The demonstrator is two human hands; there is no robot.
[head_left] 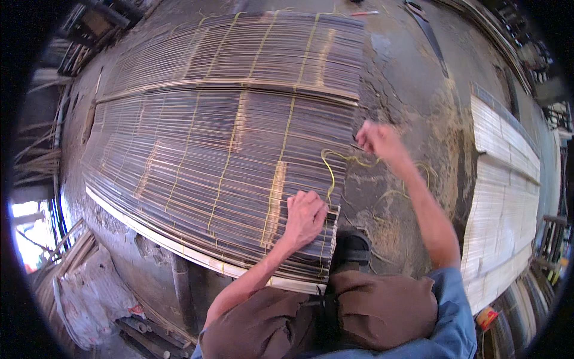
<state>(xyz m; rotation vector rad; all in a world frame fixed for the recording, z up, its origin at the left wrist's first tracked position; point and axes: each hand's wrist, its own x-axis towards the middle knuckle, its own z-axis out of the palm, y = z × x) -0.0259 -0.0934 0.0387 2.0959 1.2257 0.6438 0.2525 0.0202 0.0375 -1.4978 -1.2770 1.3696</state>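
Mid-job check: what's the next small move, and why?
Probably have the right hand draw the yellow cord snug: it curls slack off the slatted mat near that hand, while the left hand rests on the mat, seemingly steadying it.

Your right hand [378,141] has room over the floor [436,119] between slatted blind [260,122] and pale mat [502,203]. Yellow cord [332,178] loops between it and your left hand [306,216]. Knees [385,305] block near side; saw [428,35] lies far side.
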